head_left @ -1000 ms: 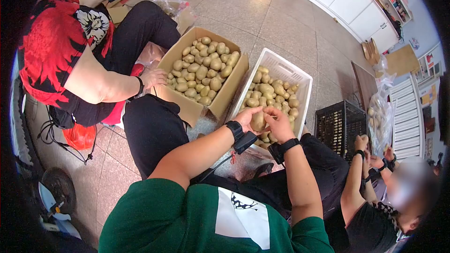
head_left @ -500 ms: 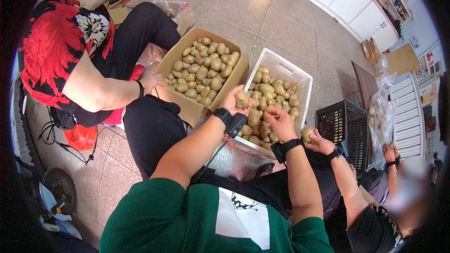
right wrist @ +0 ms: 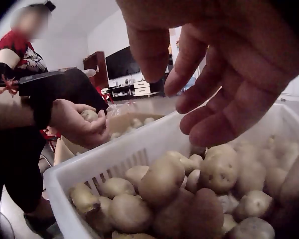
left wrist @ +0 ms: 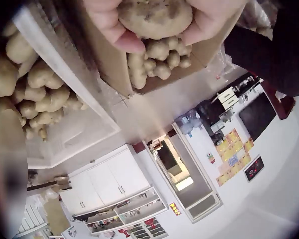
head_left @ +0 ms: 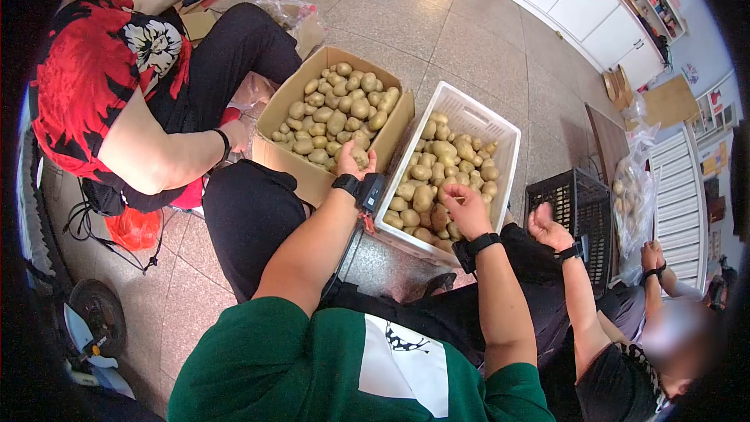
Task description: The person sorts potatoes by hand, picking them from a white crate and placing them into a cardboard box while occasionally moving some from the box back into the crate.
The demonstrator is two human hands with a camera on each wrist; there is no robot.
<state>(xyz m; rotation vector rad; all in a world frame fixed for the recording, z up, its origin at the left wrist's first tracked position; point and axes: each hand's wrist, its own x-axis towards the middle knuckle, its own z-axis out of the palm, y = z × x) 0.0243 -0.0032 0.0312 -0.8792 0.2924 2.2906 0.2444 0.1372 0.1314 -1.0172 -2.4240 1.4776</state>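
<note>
My left hand (head_left: pixel 350 164) holds a potato (left wrist: pixel 157 19) over the near edge of a cardboard box (head_left: pixel 293 178). In the left wrist view, its thumb and fingers grip the potato from both sides, and dark specks mark the skin. Many potatoes (head_left: pixel 336 119) fill the box below. My right hand (head_left: pixel 467 212) hovers over a white plastic crate (head_left: pixel 466 108), its fingers loosely bent and nothing between them. Under that hand lie more potatoes (right wrist: pixel 162 180) of mixed sizes, heaped inside the crate.
A person in a red and black top sits left of the box, one hand (head_left: pixel 237 134) near it. At the right another person's hand (head_left: pixel 551 232) reaches beside a black crate (head_left: pixel 598 223). Behind that stands a clear plastic bag (head_left: pixel 631 195) with potatoes.
My left hand has carried the potato left from the white crate to the cardboard box. My right hand let go of it and stays over the crate. The right-hand person's potato is gone from their hand.
</note>
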